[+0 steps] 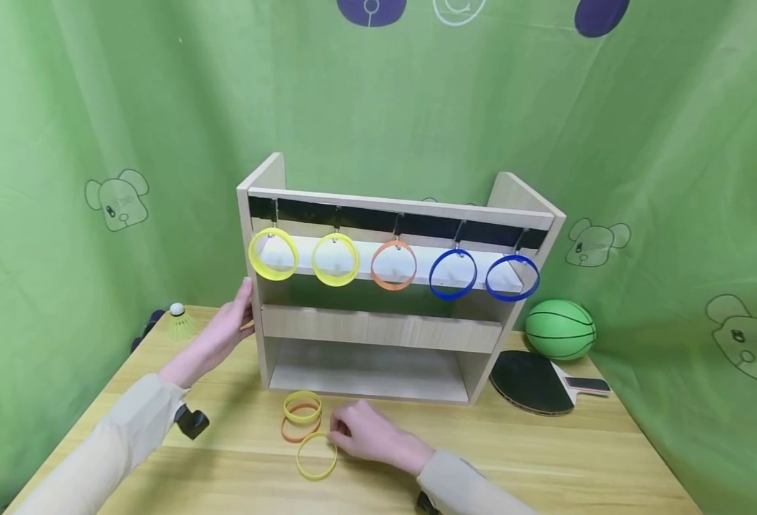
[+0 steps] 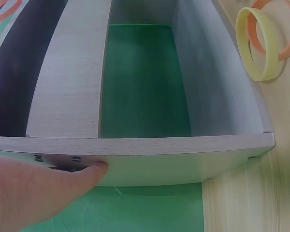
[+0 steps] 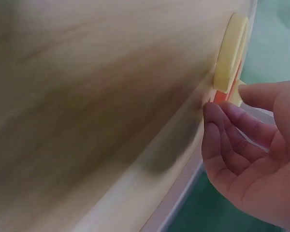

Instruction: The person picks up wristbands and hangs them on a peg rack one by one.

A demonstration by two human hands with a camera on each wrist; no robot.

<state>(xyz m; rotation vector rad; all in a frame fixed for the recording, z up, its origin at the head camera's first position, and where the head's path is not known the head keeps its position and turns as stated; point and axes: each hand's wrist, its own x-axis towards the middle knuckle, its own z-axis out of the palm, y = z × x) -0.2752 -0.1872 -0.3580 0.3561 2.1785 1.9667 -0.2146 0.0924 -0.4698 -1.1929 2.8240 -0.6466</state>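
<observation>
Left hand [image 1: 225, 327]: against the outer left side of the rack [image 1: 381, 329], clasping nothing.
Right hand [image 1: 373, 435]: fingers bent at the right edge of the front yellow ring [image 1: 316, 478]; pinched or not, cannot tell.
Front yellow ring: on the table [image 1: 546, 458], before the rack.
Behind it: rear yellow ring [image 1: 303, 420] overlapping a loose orange ring [image 1: 300, 439].
Hooks [image 1: 397, 227], left to right: two yellow, one orange, two blue rings.
Right of rack: black paddle [image 1: 533, 383], green ball [image 1: 560, 330].
</observation>
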